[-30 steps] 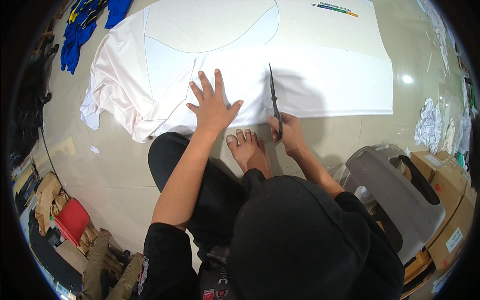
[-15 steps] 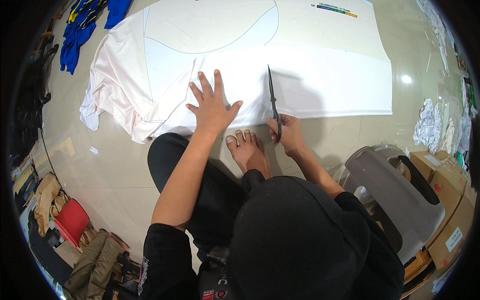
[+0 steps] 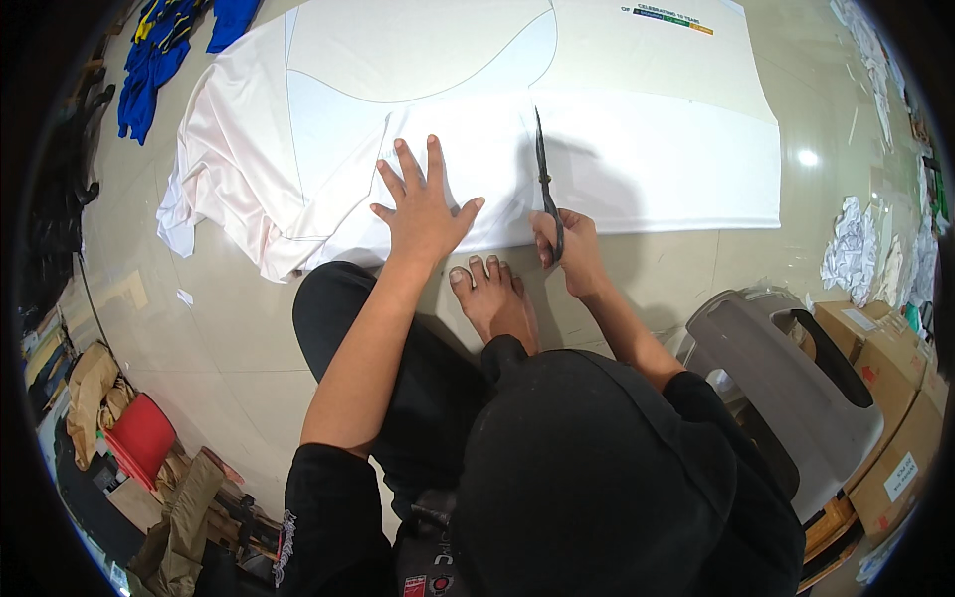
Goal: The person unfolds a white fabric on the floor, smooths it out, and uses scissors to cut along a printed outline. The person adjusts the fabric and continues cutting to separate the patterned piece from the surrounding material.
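A large white fabric sheet [image 3: 686, 169] with thin curved outline lines lies spread on the floor, bunched into folds at its left end. My left hand [image 3: 423, 217] presses on it near its close edge, palm down with the fingers spread wide. Black scissors [image 3: 544, 181] are in my right hand [image 3: 579, 249], fingers wrapped round the handles. Their blades look closed and point away from me over the fabric. The right hand itself is just at the fabric's near edge. My bare foot [image 3: 494, 303] rests on the floor between the two hands.
At the right stand a grey plastic stool [image 3: 796, 388] and cardboard boxes [image 3: 885, 408]. Crumpled white scraps [image 3: 851, 244] lie beyond them. Blue and yellow garments [image 3: 154, 75] are at the far left. Nearer on the left are a red chair-like piece [image 3: 141, 438] and piled brown cloth [image 3: 179, 527].
My right hand has moved a little away from me with the scissors, so their tip reaches further over the fabric. The left hand stays in place.
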### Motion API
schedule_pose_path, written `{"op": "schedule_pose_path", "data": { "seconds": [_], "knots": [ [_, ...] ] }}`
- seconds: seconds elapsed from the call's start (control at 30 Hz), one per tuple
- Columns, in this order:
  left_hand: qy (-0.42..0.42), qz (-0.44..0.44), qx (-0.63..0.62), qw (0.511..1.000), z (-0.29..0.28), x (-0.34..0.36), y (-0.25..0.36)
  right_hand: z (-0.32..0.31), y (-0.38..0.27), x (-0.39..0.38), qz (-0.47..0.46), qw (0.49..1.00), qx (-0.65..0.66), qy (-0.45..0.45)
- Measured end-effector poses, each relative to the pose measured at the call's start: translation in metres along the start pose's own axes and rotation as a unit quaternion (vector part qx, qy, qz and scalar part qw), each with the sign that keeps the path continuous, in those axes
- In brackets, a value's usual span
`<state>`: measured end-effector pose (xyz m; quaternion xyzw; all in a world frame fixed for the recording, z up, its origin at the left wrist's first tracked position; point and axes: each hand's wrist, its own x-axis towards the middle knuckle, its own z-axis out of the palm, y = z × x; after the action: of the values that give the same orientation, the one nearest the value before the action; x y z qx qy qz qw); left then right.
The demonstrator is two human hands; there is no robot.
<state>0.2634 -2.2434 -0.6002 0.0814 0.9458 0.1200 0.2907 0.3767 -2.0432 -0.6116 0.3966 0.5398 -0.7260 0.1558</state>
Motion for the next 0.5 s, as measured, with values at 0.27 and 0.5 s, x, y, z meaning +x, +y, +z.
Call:
{"op": "schedule_pose_path", "data": {
  "seconds": [0.27,0.5],
  "knots": [
    [-0.001,0.002,0.004,1.0,0.0,0.0001,-0.0005,0.0029,-0.0063,0.0033,0.017,1.0,-0.011,0.001],
    [-0.005,0.0,0.004,1.0,-0.0007,0.0002,0.0,0.0001,-0.0025,0.0053,0.015,1.0,-0.012,-0.004]
  ]
}}
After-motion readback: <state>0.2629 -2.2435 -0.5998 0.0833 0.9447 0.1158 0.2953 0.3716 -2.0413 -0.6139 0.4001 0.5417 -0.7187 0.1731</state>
